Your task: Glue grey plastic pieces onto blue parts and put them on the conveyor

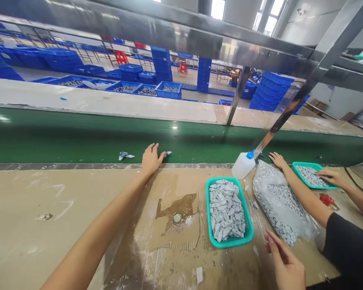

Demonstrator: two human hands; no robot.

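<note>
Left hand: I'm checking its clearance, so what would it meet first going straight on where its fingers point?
The left hand would probably meet the pale ledge beyond the green surface first; how the hand's height compares with the ledge's is unclear.

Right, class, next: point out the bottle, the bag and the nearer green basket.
Bottle (242, 166): head view, on its white body.
Bag (278, 206): head view, on its clear plastic.
Nearer green basket (231, 243): head view, front rim.
</note>
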